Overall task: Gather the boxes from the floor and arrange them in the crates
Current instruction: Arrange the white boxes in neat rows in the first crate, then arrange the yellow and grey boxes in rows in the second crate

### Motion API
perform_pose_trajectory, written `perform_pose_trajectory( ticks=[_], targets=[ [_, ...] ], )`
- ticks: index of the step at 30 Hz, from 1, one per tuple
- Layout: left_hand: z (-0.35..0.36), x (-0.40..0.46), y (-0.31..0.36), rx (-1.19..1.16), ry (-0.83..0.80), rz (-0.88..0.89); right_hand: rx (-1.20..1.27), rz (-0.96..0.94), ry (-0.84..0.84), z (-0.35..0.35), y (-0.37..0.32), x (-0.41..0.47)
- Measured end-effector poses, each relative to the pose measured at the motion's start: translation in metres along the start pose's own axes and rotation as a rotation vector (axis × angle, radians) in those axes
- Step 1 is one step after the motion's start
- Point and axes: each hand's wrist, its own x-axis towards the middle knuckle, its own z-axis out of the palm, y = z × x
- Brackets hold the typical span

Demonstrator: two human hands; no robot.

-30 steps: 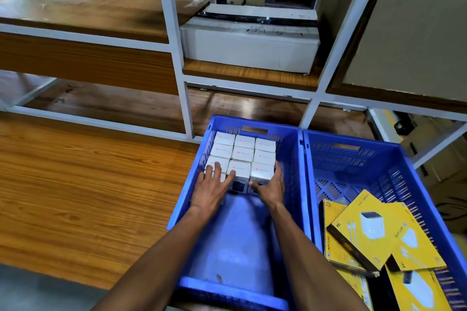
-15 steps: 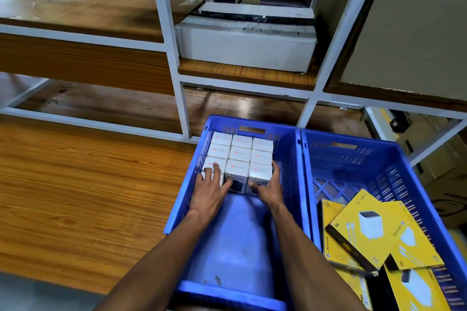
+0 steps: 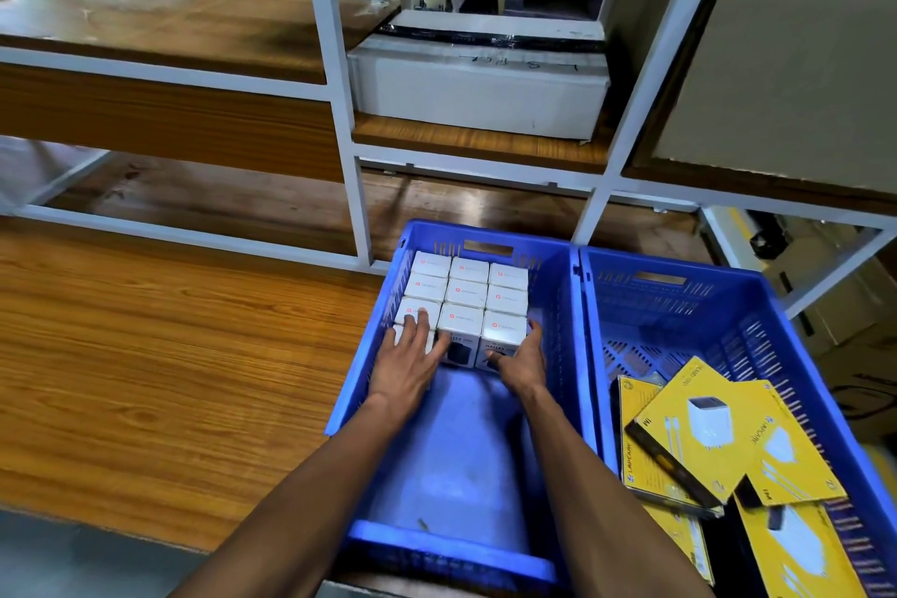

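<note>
Several small white boxes (image 3: 466, 291) stand packed in rows at the far end of the left blue crate (image 3: 558, 306). My left hand (image 3: 407, 362) lies flat with straight fingers on the near left box of the block. My right hand (image 3: 519, 357) presses against the near right box (image 3: 502, 330), its fingers along the box's right side and the thumb on its front. The near half of this crate's floor is bare. The right blue crate (image 3: 728, 306) holds several flat yellow boxes (image 3: 708, 427) lying loosely on each other.
Both crates rest on a wooden platform (image 3: 145, 354) in front of a white metal rack (image 3: 340, 112). A white carton (image 3: 480, 87) and a brown carton (image 3: 786, 78) sit on the rack's shelf. Cardboard boxes (image 3: 849, 306) are at the far right.
Both hands stay on the near row of white boxes; the left hand's fingers have slid slightly over the box top. The view has shifted a little.
</note>
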Motion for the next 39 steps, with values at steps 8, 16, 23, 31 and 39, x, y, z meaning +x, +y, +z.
perform_pose_trajectory(
  ticks=[8,16,23,31,39],
  targets=[
    [-0.012,-0.012,0.01,-0.056,0.021,0.0,-0.096,0.055,0.005,-0.01,-0.02,-0.015],
    [-0.054,-0.022,0.053,-0.404,0.299,0.042,-0.207,-0.149,0.071,-0.037,-0.054,-0.037],
    [-0.09,-0.013,0.082,-0.939,0.351,-0.129,-0.267,-0.404,0.161,-0.096,-0.086,-0.074],
    [-0.123,-0.015,0.124,-1.128,0.43,0.065,-0.346,-0.436,0.328,-0.18,-0.064,-0.103],
    [-0.141,-0.02,0.18,-1.023,0.343,0.16,-0.693,-0.075,0.111,-0.267,-0.024,-0.096]
  ],
)
